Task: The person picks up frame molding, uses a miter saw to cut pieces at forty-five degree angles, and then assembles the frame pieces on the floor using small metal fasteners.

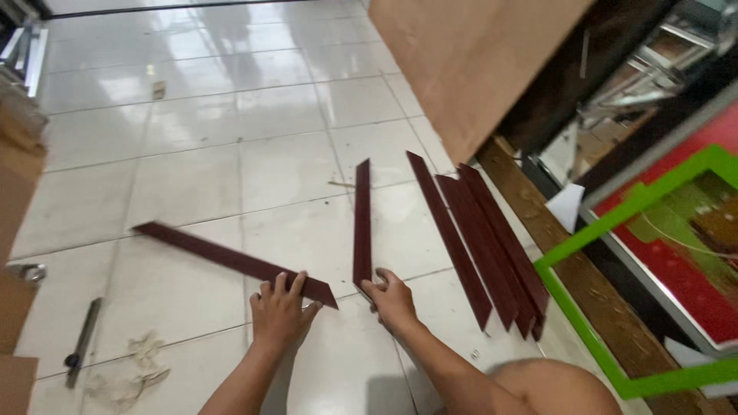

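1. Right now you are kneeling on the white tiled floor (192, 146), which is lying open from nine to twelve o'clock.
2. Crowding your three o'clock side are a stack of dark red strips (492, 246), a wooden beam (569, 253) and a green frame (615, 223).
3. Your left hand (280, 311) is pressing flat, fingers spread, on the near end of the slanted strip (231, 260).
4. Your right hand (392, 301) is curling its fingers around the near end of the upright strip (362, 223), which is running toward twelve o'clock.
5. Both near ends are lying well apart.
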